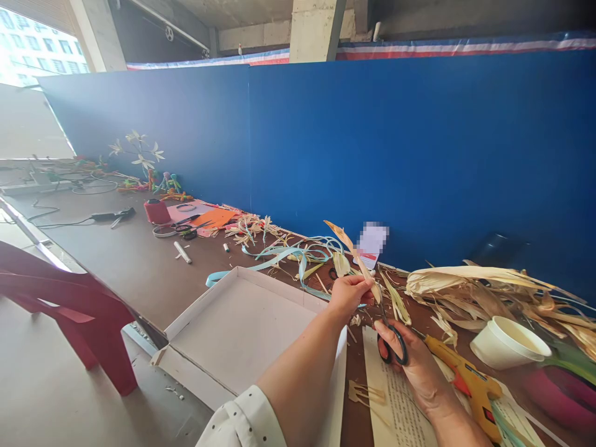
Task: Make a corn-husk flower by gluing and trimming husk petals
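Note:
A long strip of dried corn husk (350,243) is pinched in my left hand (350,297), its orange-brown tip pointing up and to the left. My right hand (414,360) has its fingers through the black handles of a pair of scissors (401,349). The blades reach up to the husk's lower end, just beside my left fingers; whether they are cutting cannot be made out. Beneath my left forearm lies a shallow white box lid (246,329). Under my right hand are printed sheets (388,397).
To the right are a yellow glue gun (470,379), a cream cup (510,343) and a heap of corn husks (484,288). Light blue ribbon (279,253), a red thread spool (157,212) and coloured paper (212,218) lie further left. A blue panel (298,143) stands behind; a red chair (69,310) is left.

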`<state>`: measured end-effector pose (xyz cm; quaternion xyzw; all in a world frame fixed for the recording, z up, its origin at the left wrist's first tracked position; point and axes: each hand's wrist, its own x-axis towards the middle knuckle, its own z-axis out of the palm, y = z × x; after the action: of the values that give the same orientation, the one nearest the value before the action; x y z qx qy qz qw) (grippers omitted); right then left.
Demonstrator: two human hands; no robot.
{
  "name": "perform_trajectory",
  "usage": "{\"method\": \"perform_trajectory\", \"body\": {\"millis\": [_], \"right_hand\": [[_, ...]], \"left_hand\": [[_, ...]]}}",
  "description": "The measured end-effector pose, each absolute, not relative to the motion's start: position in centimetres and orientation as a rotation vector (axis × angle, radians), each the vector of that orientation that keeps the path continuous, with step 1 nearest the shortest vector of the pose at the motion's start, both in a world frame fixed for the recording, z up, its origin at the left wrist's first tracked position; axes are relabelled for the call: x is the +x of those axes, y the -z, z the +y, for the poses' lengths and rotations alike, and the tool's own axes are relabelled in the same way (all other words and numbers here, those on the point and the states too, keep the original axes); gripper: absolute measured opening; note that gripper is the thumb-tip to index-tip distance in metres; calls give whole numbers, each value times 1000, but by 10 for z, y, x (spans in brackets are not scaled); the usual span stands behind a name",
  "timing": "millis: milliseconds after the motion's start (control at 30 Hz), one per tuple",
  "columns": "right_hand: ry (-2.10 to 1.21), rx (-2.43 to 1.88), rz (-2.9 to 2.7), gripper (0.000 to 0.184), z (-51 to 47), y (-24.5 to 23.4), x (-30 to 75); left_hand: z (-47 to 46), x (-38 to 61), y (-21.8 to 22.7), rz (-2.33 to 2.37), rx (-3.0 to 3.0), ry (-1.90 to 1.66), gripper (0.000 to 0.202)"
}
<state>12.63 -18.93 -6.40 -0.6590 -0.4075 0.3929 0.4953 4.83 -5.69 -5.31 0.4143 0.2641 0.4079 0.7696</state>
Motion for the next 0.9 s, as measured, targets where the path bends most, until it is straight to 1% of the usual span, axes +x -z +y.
{"method": "perform_trajectory", "body": {"millis": [300,633,900], "right_hand": [[-954,-1602,-998,37,-189,64,126],[-938,-1596,-974,36,-188,69,128],[-928,-1588,-1004,38,-188,62,122]], "left_hand": [[-57,49,54,531,886,-905,18],[-56,50,58,503,894,-902,23],[-60,47,51,523,868,-884,13]]}}
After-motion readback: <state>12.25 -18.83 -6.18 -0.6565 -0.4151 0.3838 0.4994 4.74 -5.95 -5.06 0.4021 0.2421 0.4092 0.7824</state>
